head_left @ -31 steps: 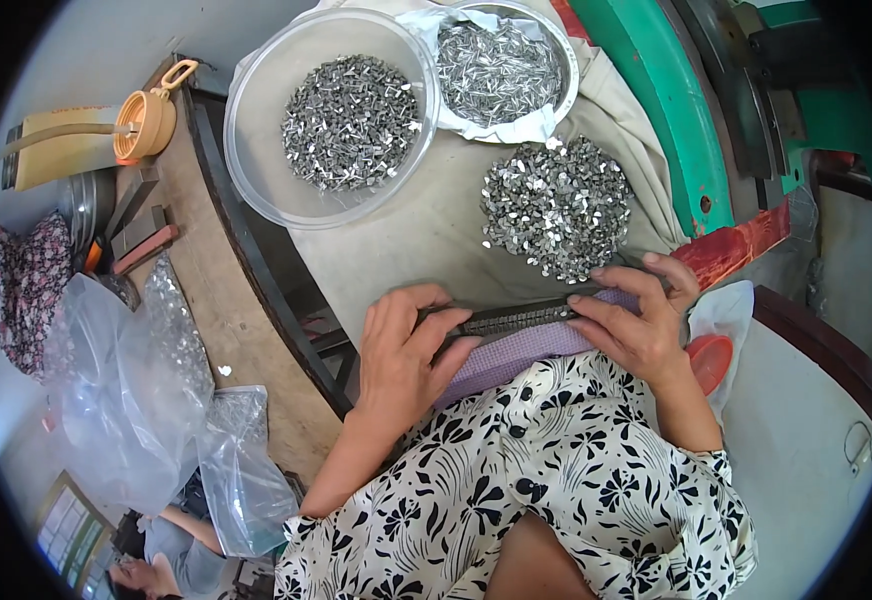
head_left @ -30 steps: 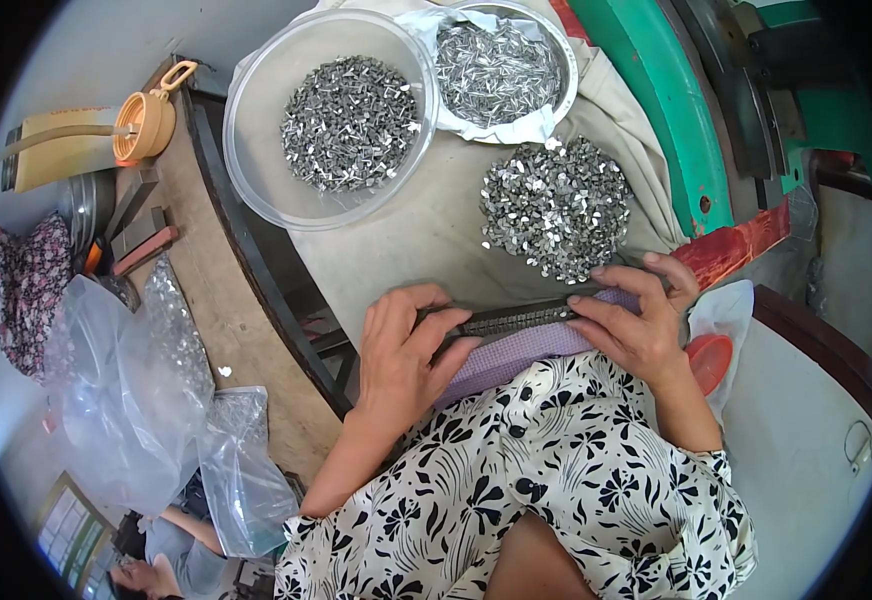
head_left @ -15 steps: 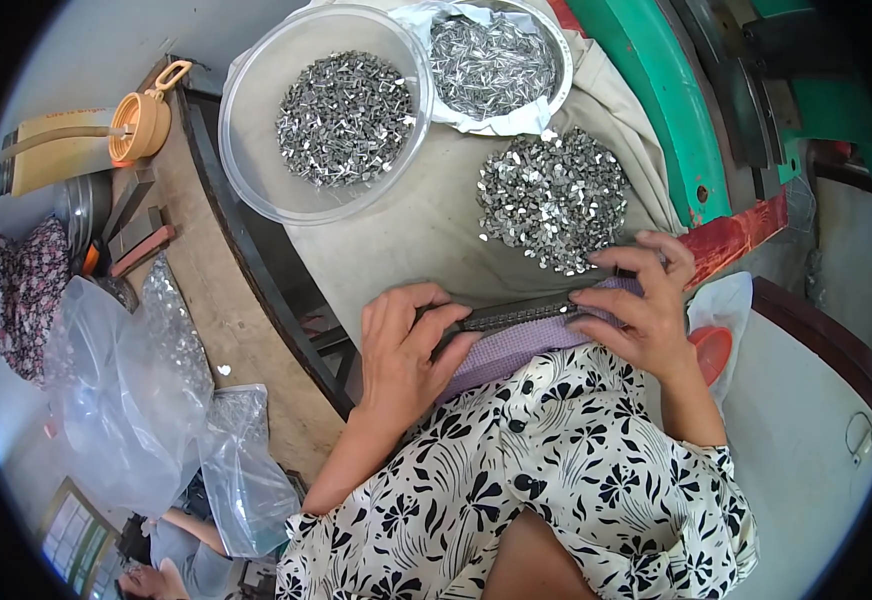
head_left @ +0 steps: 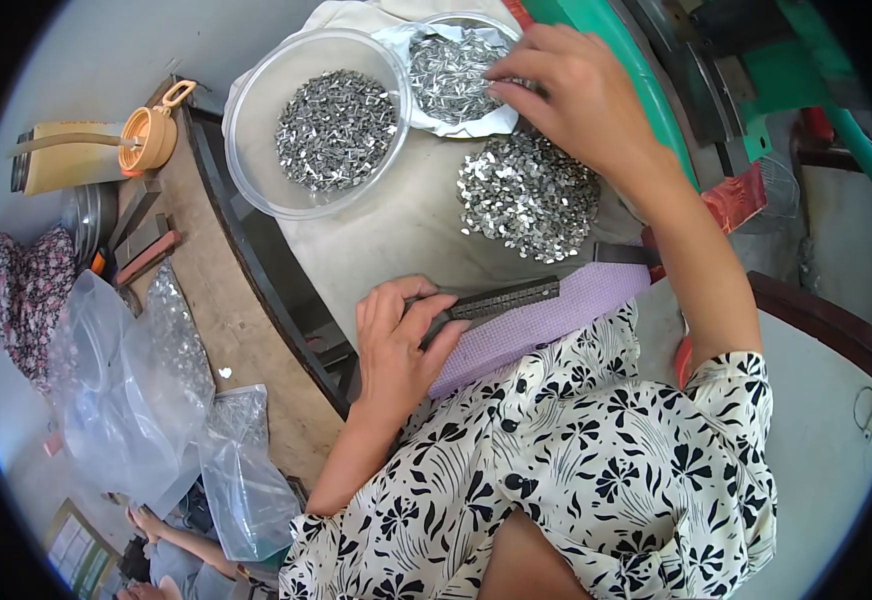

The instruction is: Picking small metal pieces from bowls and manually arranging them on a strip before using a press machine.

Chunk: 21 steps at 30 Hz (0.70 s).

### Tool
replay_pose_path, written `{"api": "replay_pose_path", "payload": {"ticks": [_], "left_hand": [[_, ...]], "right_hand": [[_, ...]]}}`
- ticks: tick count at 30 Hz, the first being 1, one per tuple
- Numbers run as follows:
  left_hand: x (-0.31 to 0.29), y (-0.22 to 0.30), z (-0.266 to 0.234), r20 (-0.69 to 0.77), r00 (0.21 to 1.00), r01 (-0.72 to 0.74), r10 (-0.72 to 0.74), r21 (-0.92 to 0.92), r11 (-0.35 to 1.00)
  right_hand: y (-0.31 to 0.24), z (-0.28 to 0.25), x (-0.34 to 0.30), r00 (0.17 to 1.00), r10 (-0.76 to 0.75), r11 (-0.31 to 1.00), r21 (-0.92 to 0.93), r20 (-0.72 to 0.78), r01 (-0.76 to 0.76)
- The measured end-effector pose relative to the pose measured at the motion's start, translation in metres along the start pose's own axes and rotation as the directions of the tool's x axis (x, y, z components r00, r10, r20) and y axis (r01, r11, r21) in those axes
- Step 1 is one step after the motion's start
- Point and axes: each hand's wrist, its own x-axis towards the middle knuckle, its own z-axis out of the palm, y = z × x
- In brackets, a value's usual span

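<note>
My left hand [head_left: 396, 345] grips the left end of a dark metal bar [head_left: 508, 300] with a row of small slots along it. The bar lies over a purple checked cloth [head_left: 516, 340] at my lap. My right hand [head_left: 581, 90] is over the metal bowl's thin silvery pins [head_left: 446, 75], thumb and forefinger slightly apart, nothing visible between them. Just below that hand is a loose heap of small shiny metal pieces [head_left: 526, 195]. A short dark bar [head_left: 624, 254] rests at the cloth's right end.
A clear plastic bowl [head_left: 234, 150] with small grey metal parts stands left of the pins. Green machinery [head_left: 671, 135] borders the right. On the left bench [head_left: 226, 310] are plastic bags [head_left: 121, 400], metal blocks and an orange-lidded bottle [head_left: 148, 138]. Another person [head_left: 196, 575] sits at lower left.
My right hand has left the bar's right end and moved up to the pins. My left hand stays on the bar, whose right part is now uncovered.
</note>
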Motion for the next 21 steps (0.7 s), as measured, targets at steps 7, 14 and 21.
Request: {"api": "replay_pose_path", "payload": {"ticks": [7, 14, 21], "left_hand": [[-0.001, 0.001, -0.001, 0.005, 0.999, 0.033, -0.033, 0.009, 0.999], [0.0, 0.002, 0.0, 0.001, 1.0, 0.013, -0.013, 0.015, 1.0], [-0.001, 0.002, 0.0, 0.007, 1.0, 0.012, -0.012, 0.022, 1.0]], "right_hand": [[0.0, 0.018, 0.027, 0.946, 0.059, 0.998, 0.01, 0.319, -0.065], [-0.01, 0.02, 0.036, 0.905, 0.11, 0.989, 0.043, 0.412, -0.14], [-0.012, 0.024, 0.04, 0.901, 0.063, 0.992, 0.074, 0.429, -0.105]]}}
